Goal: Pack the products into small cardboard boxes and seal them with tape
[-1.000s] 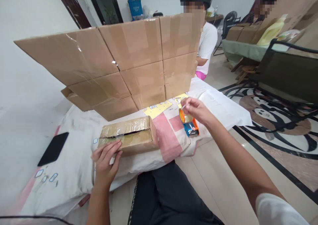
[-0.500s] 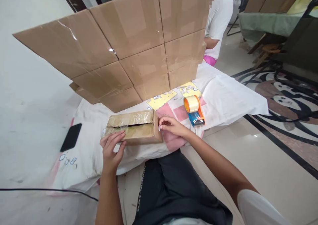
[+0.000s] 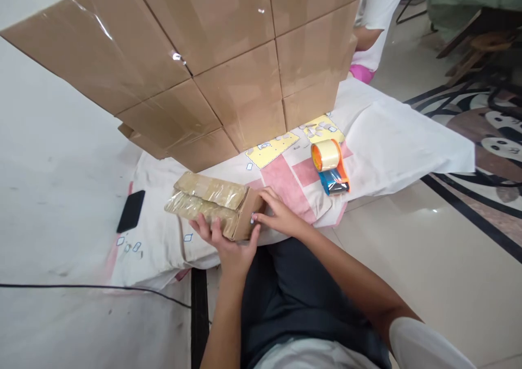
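Note:
A small cardboard box (image 3: 206, 198) with glossy clear tape along its top lies tilted at the near edge of the cloth. A dark gap runs between its top flaps. My left hand (image 3: 228, 245) grips its near side, fingers on the taped top and thumb by the lower right corner. At the box's right end, my right hand (image 3: 281, 215) holds on with bent fingers at the upper edge and the thumb on the end face. By that thumb shows a small white spot, too small to make out. A tape dispenser (image 3: 329, 165) with orange and blue parts lies to the right.
Behind the box rises a wall of stacked cardboard boxes (image 3: 240, 94). A black phone (image 3: 131, 211) lies at left on the white and pink cloth (image 3: 161, 244). Another person's arm (image 3: 367, 37) shows beyond the stack. A black cable (image 3: 101, 288) crosses the lower left.
The small box has turned and tipped, its right end swinging toward me. My left hand has slid from its left part to near its right corner. The view has tilted down.

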Motion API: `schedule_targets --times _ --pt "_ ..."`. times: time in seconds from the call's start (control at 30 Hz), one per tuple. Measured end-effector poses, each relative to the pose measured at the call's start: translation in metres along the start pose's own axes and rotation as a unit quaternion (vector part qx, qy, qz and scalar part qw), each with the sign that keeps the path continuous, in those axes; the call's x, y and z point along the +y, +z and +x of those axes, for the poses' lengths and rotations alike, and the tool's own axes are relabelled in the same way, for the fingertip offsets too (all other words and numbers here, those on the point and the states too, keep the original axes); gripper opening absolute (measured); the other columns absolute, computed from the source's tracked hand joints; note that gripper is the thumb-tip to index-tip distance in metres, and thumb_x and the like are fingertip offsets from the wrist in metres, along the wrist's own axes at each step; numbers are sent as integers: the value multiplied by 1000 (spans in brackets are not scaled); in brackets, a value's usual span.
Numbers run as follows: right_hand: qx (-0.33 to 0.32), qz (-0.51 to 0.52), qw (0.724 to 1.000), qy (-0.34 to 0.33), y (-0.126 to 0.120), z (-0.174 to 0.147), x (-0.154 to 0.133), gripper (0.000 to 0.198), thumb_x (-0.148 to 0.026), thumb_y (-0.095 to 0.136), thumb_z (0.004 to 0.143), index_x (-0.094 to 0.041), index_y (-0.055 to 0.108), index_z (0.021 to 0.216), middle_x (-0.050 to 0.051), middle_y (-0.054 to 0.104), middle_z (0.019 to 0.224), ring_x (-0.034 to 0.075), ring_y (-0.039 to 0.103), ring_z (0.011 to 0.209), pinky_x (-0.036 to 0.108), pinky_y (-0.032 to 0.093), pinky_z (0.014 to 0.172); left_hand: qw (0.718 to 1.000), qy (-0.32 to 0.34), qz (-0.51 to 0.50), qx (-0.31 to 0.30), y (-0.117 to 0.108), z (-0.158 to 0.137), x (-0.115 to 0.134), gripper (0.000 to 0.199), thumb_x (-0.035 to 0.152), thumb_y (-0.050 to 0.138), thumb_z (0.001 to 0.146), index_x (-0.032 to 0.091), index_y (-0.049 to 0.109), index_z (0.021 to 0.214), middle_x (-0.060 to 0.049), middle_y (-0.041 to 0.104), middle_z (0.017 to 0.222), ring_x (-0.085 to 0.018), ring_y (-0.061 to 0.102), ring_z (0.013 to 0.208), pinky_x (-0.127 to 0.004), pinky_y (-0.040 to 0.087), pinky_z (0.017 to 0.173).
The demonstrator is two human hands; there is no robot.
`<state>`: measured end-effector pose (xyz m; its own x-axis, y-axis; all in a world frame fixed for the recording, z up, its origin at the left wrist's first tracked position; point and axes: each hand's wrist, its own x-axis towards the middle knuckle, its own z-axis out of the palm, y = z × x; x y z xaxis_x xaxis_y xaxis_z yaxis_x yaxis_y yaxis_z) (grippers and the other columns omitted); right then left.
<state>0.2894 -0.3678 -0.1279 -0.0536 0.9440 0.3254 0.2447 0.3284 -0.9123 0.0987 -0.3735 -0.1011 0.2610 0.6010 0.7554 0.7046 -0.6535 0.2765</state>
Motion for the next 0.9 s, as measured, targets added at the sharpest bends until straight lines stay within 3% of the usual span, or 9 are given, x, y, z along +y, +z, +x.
schedule_targets --times 0.1,0.33,0.43,0.53,0.6,0.77,0.9 --pt "17 -11 1000 -5 7 -2 -6 46 -37 70 91 -20 55 131 12 56 129 29 52 126 46 41 108 1000 -13 15 23 12 -1 9 96 34 83 73 24 21 146 -24 10 164 -40 -3 158 -72 6 122" --pt "23 -28 999 -9 10 -4 -6 44 -35 66 93 -20 54 133 12 56 130 29 52 126 46 43 108 999 -30 6 24 11 0 5 71 29 76 76 25 28 128 -22 20 158 -40 8 157 -74 7 121" --pt "113 -46 993 -2 17 -14 -4 37 -27 60 96 -20 56 132 13 57 128 27 54 125 44 43 108 998 -45 2 35 14 -1 7 68 27 76 75 26 29 123 -21 21 156 -39 12 156 -73 8 122" --pt "200 -77 977 20 24 -28 -6 24 -22 53 97 -18 64 117 12 63 115 25 59 113 41 47 101 997 -56 -18 51 14 3 8 63 23 76 75 26 31 118 -21 25 154 -35 15 155 -69 10 123" --pt "184 -103 977 41 27 -34 -11 18 -22 53 97 -19 67 109 10 67 107 25 62 105 40 47 95 995 -65 -32 66 10 7 6 61 22 76 75 26 32 117 -21 27 153 -33 17 155 -67 10 125" --pt "73 -183 972 125 36 -28 -29 15 -31 62 94 -21 70 86 4 75 90 24 64 93 40 39 89 986 -111 -42 113 -6 19 1 62 26 77 74 25 33 117 -21 30 155 -30 20 155 -62 10 127" --pt "67 -130 978 149 49 -20 -31 20 -23 60 92 -20 67 73 -1 71 73 16 61 70 33 37 78 982 -129 -64 123 -13 21 -3 64 28 77 72 24 34 118 -23 30 156 -29 21 155 -58 17 127"
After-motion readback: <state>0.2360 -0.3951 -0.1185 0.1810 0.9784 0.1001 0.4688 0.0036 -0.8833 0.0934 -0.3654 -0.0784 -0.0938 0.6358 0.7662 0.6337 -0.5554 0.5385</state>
